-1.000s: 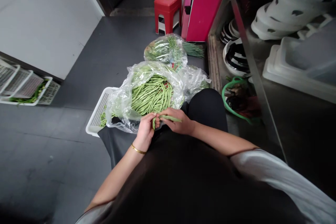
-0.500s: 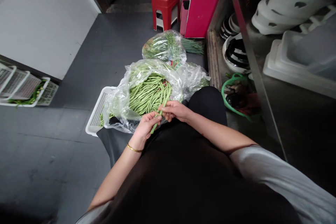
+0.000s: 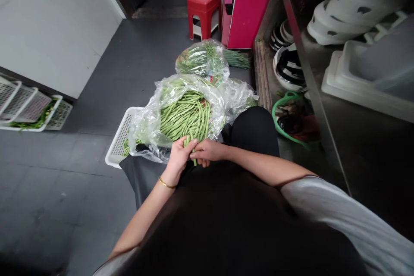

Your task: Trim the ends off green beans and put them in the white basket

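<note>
My left hand [image 3: 180,154], with a gold bracelet on its wrist, is closed on short lengths of green bean [image 3: 189,139] that stick up between thumb and fingers. Right beside it, my right hand [image 3: 208,151] pinches the lower end of a bean, whose tip [image 3: 195,162] points down toward my lap. Just beyond both hands, a clear plastic bag [image 3: 147,116] lies open around a heap of long green beans [image 3: 184,114]. A white perforated basket [image 3: 114,152] sits at the bag's left, with some bean pieces [image 3: 126,147] showing in it.
Behind the bag lie another bag of greens [image 3: 190,60] and a bunch of thin green stalks [image 3: 237,59]. A red stool [image 3: 203,2] stands farther back. White baskets [image 3: 30,103] are at the left wall. Shelving with a green-rimmed basket [image 3: 274,112] lines the right.
The single bean stretched between both hands now shows as short lengths gathered in my left hand. My right hand has moved down, nearer my lap.
</note>
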Available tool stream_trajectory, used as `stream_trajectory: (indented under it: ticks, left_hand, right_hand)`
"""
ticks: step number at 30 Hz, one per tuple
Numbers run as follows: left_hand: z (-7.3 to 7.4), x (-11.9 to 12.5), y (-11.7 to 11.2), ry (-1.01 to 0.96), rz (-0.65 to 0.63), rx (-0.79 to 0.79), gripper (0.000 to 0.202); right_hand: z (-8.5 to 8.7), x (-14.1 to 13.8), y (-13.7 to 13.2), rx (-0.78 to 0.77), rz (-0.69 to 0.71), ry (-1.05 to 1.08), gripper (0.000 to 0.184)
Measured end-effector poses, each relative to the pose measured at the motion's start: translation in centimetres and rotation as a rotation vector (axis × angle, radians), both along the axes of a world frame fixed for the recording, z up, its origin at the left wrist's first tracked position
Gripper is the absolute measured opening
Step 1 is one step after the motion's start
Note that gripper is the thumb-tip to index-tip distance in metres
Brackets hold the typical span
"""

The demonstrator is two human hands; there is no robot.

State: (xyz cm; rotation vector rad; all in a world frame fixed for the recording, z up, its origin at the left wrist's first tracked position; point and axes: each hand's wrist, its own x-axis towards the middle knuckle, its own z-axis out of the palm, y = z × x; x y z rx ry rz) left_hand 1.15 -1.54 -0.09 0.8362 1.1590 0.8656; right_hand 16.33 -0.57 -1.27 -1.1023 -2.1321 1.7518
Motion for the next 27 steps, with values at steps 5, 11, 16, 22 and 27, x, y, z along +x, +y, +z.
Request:
stream_trajectory:
  ticks: [5, 11, 16, 22, 27]
  left_hand:
    - [0.1, -1.2, 0.4, 0.057, -0.246, -0.036, 0.025]
    - [0.9, -0.4, -0.2, 0.119, -0.389, 0.08, 0.018]
    - [0.7, 0.3, -0.5, -0.22, -0.019, -0.111, 0.026]
    - [0.6, -3.2, 1.3, -0.537, 0.212, -0.177, 0.02]
    - [0.0, -4.1, 1.1, -0.583, 0.095, -0.205, 0.015]
  right_hand:
    - [4.0, 2.9, 1.0, 0.733, -0.07, -0.414, 0.03]
    - [3.2, 2.7, 1.2, 0.621, 0.161, -0.253, 0.02]
    - [1.4, 2.3, 1.1, 0.078, -0.427, 0.269, 0.047]
    - [1.1, 5.0, 3.9, 0.282, -0.027, -0.347, 0.037]
    - [-1.7, -0.3, 5.6, 0.722, 0.261, -0.61, 0.025]
